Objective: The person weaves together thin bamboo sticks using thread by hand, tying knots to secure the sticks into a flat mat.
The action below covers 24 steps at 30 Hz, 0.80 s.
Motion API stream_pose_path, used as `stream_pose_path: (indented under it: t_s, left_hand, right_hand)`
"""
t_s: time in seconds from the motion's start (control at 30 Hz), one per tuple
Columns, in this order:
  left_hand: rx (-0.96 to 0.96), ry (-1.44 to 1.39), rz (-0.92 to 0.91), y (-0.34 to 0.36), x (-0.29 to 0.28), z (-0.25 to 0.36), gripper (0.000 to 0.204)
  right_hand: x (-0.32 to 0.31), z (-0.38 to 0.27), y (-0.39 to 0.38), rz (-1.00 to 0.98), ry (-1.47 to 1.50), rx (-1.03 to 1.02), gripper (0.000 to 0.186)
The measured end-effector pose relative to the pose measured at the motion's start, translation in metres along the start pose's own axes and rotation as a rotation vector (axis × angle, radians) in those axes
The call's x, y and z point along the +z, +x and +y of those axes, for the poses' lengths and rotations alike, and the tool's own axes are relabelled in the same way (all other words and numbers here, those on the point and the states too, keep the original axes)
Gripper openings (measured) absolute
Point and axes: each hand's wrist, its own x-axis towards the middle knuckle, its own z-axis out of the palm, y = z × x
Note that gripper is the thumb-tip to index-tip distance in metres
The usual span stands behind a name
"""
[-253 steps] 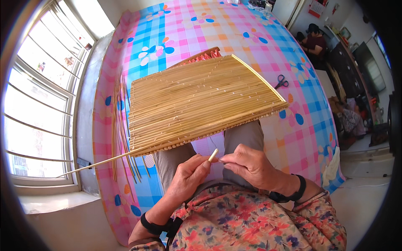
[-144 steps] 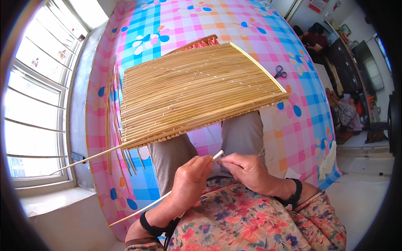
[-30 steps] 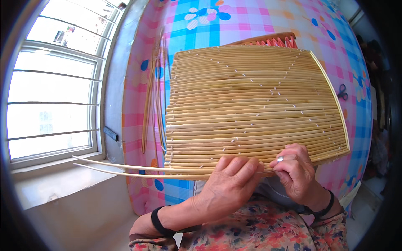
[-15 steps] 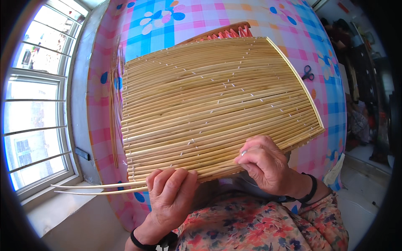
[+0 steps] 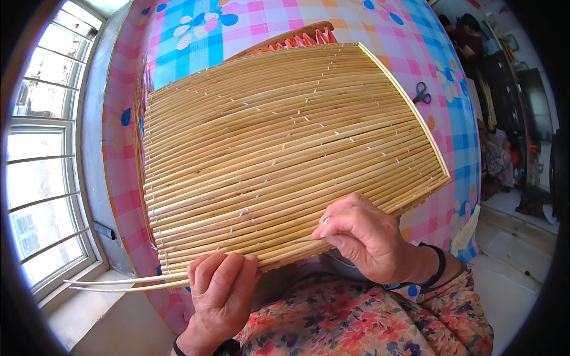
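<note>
A broad mat of straw-coloured reed stalks (image 5: 255, 160), tied with short white stitches, lies over the table and reaches toward my lap. My left hand (image 5: 222, 291) is closed over its near edge, the fingers on top of the stalks. From under that hand, two pale stalks (image 5: 119, 283) stick out to the left past the mat. My right hand (image 5: 365, 240) pinches a thin needle-like thing (image 5: 300, 240) against the stalks at the near edge, right of the left hand. Something small and shiny, perhaps a ring, shows on a right finger.
A checked, flowered cloth (image 5: 249, 21) covers the table. Black-handled scissors (image 5: 422, 94) lie right of the mat, and a wooden-edged piece with red folds (image 5: 297, 40) lies behind it. A barred window (image 5: 44, 160) is at left. Another person (image 5: 466, 38) is at the far right.
The mat and both hands appear shifted left, and the two loose stalks sit lower in the picture. The right hand keeps its pinch; its thumb is straighter, with the thin thing now visible.
</note>
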Motion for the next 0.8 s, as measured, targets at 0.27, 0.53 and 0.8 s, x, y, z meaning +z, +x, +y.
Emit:
stream_pose_path:
  t_s: [0.27,0.53,0.8]
  left_hand:
    - [-0.008,-0.013,-0.007,-0.002,0.001,0.000,0.036]
    - [0.021,0.058,0.012,-0.003,0.006,-0.002,0.036]
    - [0.009,0.128,0.110,0.001,0.020,0.016,0.037]
  right_hand:
    - [0.014,0.002,0.001,0.085,-0.175,-0.108,0.014]
    - [0.020,0.009,0.000,0.117,-0.259,-0.202,0.015]
    - [0.023,0.012,-0.003,0.143,-0.321,-0.241,0.020]
